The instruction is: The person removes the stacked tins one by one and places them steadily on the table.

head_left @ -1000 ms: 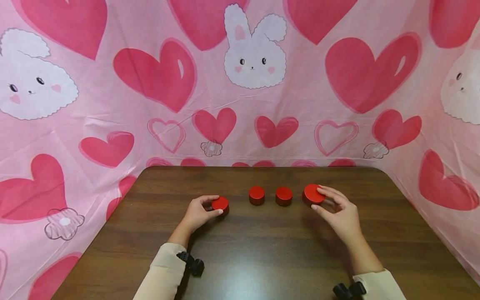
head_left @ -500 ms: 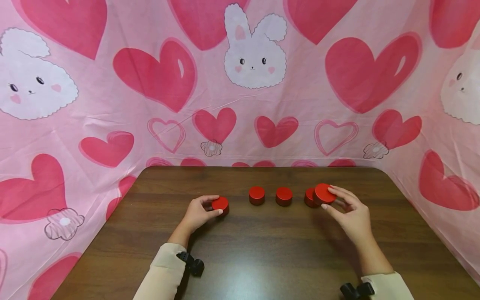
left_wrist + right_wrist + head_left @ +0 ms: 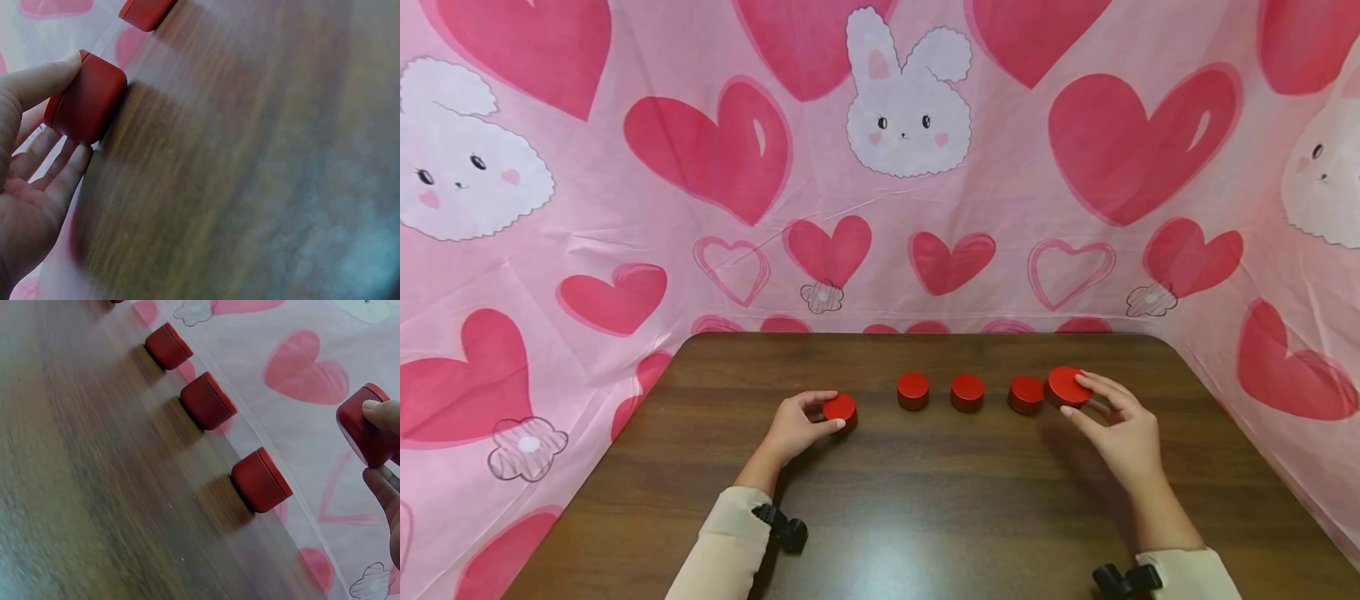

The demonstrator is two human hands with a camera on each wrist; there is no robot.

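Left hand: the left hand (image 3: 795, 426) rests on the table (image 3: 925, 500), thumb and fingers curled round the leftmost red cylinder (image 3: 839, 409). In the left wrist view the thumb lies on the cylinder's top edge and the fingers (image 3: 59, 169) sit against its side.
Leftmost red cylinder: standing on the table, inside the left hand's grasp, at the near-left end of the row.
Right hand: the right hand (image 3: 1118, 433) grasps the larger red cylinder (image 3: 1067, 387) between thumb and fingertips. The right wrist view shows a fingertip (image 3: 381, 414) pressed on its flat face.
Larger red cylinder: in the right hand, tilted, its flat top facing toward the person. It is just beside the third small cylinder (image 3: 1026, 394); whether the two touch, I cannot tell. Whether its lower edge rests on the table is not clear either.
Between the hands: two more small red cylinders, one (image 3: 913, 390) nearer the left hand, one (image 3: 967, 392) in the middle, both upright and apart from each other.
Row: in the right wrist view the three free cylinders stand in a line along the far table edge, to the left of the right hand.
Backdrop: pink cloth (image 3: 550, 208) with hearts and white rabbits, behind and to both sides of the hands.
Sleeves: cream sleeve (image 3: 722, 550) on the left forearm.
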